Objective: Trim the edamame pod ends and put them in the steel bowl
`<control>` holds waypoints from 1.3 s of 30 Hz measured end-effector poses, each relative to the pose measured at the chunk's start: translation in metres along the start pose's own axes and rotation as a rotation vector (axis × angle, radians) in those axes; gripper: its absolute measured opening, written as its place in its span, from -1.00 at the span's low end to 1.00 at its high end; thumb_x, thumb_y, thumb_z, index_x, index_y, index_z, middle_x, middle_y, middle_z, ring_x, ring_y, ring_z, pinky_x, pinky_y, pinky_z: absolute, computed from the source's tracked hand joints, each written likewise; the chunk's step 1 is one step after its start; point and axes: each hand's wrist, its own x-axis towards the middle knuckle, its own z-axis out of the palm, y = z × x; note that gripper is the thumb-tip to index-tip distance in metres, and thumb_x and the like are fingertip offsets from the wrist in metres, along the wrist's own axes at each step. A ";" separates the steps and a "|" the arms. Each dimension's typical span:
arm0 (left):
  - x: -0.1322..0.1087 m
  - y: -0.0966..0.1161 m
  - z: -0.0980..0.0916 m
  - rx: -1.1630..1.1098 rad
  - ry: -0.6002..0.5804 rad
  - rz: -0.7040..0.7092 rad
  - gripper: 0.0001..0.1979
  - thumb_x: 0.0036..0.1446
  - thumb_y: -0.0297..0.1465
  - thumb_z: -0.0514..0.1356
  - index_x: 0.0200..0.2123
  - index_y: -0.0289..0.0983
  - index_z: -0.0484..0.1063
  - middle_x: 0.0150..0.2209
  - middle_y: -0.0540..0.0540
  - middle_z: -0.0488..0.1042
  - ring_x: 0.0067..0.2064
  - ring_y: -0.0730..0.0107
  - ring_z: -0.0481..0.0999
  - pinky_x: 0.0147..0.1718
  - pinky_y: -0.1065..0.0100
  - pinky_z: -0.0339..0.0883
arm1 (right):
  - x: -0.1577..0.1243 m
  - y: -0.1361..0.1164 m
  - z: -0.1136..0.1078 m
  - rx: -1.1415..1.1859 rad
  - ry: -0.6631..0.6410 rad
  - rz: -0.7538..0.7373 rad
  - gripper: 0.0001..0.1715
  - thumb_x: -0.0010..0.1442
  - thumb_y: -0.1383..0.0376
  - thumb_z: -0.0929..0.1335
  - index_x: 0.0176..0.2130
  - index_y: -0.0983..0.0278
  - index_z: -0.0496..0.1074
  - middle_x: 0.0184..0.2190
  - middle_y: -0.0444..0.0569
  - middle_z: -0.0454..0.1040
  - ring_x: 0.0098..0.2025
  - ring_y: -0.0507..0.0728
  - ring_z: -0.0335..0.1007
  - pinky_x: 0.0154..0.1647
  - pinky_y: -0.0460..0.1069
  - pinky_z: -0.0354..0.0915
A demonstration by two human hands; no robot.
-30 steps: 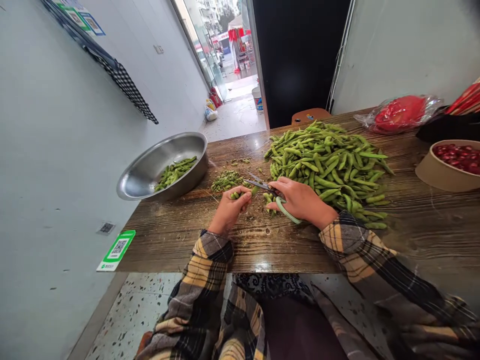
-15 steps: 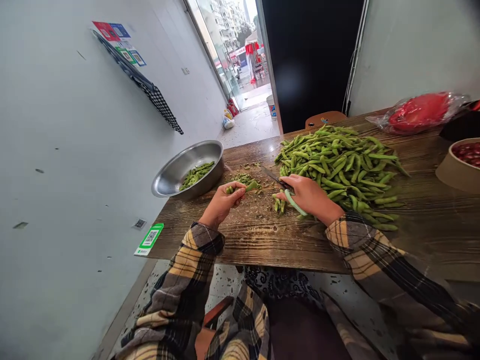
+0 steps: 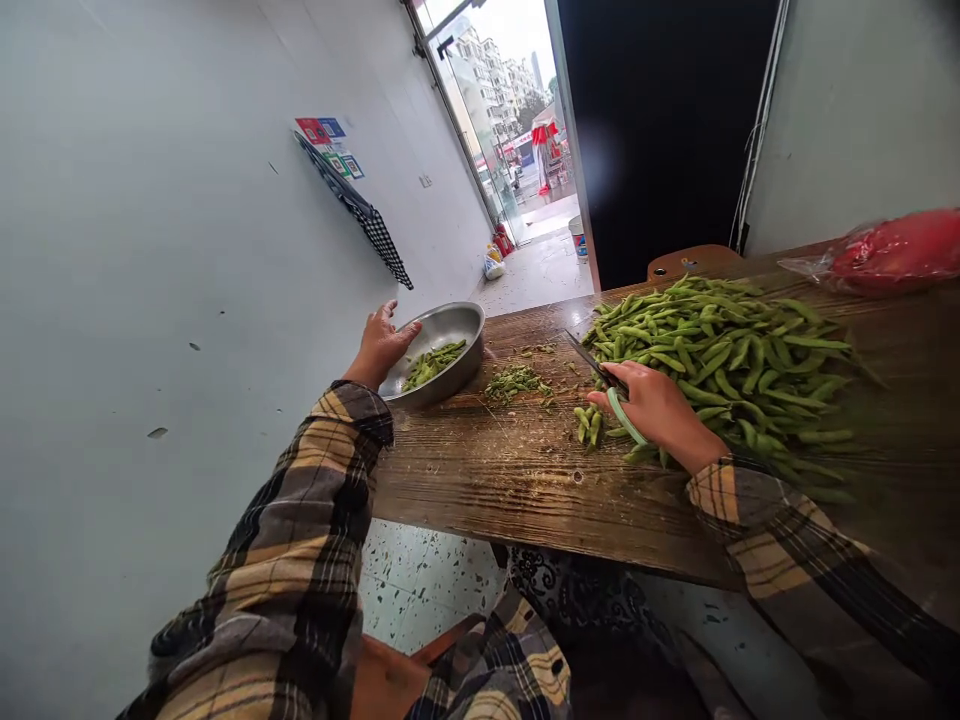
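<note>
My left hand (image 3: 382, 345) is over the left rim of a steel bowl (image 3: 469, 355), its fingers spread and nothing in them. Green pods (image 3: 435, 364) lie inside that bowl. My right hand (image 3: 656, 405) is closed on scissors (image 3: 627, 415) with pale green handles, the blades pointing up and left above the tabletop. Just beneath this hand lie a few loose pods (image 3: 589, 425). A large heap of green pods (image 3: 727, 355) spreads behind and right of it. Between bowl and scissors sits a small pile of trimmed bits (image 3: 514, 382).
The wooden table (image 3: 480, 480) is strewn with small scraps. At its right end lies a red item in clear plastic (image 3: 892, 250). Beyond the far edge stands a brown chair (image 3: 694, 262). A pale wall (image 3: 187, 300) rises at the left, near the bowl.
My left hand has moved left from the middle of the table to the bowl, opened, and no longer holds pods. The camera view has shifted. My right hand still holds the scissors.
</note>
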 end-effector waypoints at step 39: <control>-0.139 0.101 0.179 -0.579 -0.563 0.364 -0.82 -0.08 -0.58 0.14 -0.38 -0.30 0.47 -0.48 0.00 0.32 -0.40 0.43 0.28 -0.39 0.39 0.16 | 0.007 -0.003 -0.005 0.153 0.091 0.107 -0.57 0.11 0.16 0.41 -0.03 0.27 0.46 -0.24 0.06 0.55 -0.17 0.23 0.48 -0.10 0.11 0.36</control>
